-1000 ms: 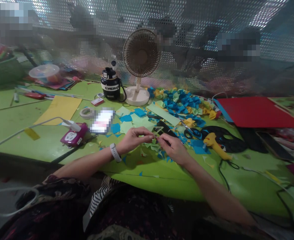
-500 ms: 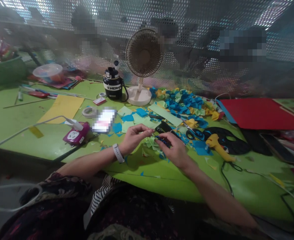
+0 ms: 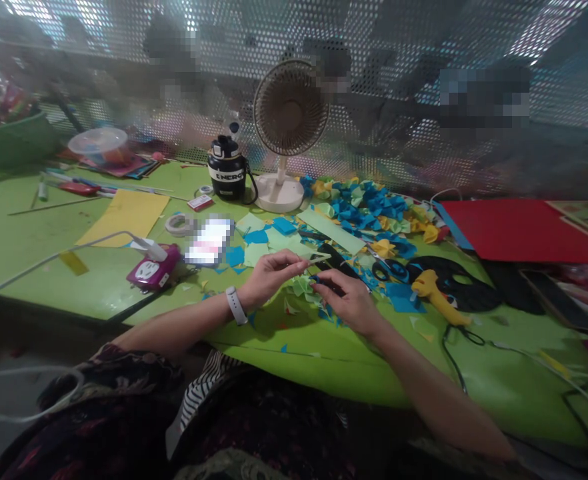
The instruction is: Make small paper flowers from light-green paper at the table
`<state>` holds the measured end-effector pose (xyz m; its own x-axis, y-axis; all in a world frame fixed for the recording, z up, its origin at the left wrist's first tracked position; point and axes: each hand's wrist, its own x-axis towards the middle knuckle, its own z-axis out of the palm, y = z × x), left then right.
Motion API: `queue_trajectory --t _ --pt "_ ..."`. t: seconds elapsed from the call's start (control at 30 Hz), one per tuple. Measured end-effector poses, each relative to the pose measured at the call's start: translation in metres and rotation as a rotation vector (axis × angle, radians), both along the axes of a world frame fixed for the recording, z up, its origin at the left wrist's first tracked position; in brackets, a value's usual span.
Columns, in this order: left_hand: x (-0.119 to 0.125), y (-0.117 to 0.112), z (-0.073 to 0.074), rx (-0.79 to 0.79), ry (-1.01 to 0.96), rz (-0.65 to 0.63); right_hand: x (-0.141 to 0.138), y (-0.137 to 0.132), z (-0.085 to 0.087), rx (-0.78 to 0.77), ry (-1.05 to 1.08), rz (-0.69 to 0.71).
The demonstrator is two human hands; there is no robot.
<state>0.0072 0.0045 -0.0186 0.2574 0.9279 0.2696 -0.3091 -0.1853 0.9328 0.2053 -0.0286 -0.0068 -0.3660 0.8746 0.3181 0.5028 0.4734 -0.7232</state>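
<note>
My left hand (image 3: 279, 270), with a white watch band on its wrist, pinches a thin folded piece of pale green paper (image 3: 323, 257) that points to the right. Close by on the right, my right hand (image 3: 347, 297) is closed with its fingers curled around a small dark blue thing (image 3: 315, 279), mostly hidden, whose kind I cannot make out. Crumpled light green paper pieces (image 3: 301, 287) lie under the fingertips. Behind the hands are a black flat item (image 3: 341, 259) and a light green paper strip (image 3: 331, 230).
A heap of blue, green and yellow folded paper (image 3: 369, 207) lies beyond my hands. Scissors (image 3: 397, 269) and a yellow glue gun (image 3: 437, 293) are at right. A fan (image 3: 280, 193), black bottle (image 3: 228, 177), phone (image 3: 209, 241), tape roll (image 3: 180, 225) and purple power socket (image 3: 151, 270) stand around.
The pale green paper in my left hand now shows plainly, sticking out past the fingertips. My right hand has shifted slightly to the right and down, away from the left fingertips.
</note>
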Motion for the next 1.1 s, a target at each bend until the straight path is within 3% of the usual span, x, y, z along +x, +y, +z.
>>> queue_trajectory --t 0.1,0.37,0.57,0.8,1.1 --pt "0.0014 -0.0024 0.0008 -0.029 -0.051 0.037 -0.0032 -0.0029 -0.0004 -0.050 0.008 -0.014" --pt "0.0060 -0.0059 0.0025 -0.099 -0.105 0.109 -0.0104 -0.0066 -0.0032 0.038 0.013 -0.110" --pt "0.0063 -0.0047 0.0005 -0.120 -0.114 0.069 -0.0070 -0.0025 -0.0018 -0.133 0.108 -0.050" --pt "0.0039 -0.0026 -0.0007 -0.130 -0.087 0.002 -0.0048 -0.0009 0.0055 -0.197 0.132 0.045" --pt "0.0028 0.0013 -0.0018 -0.187 -0.073 -0.002 -0.0026 -0.0013 -0.0035 0.015 -0.014 -0.055"
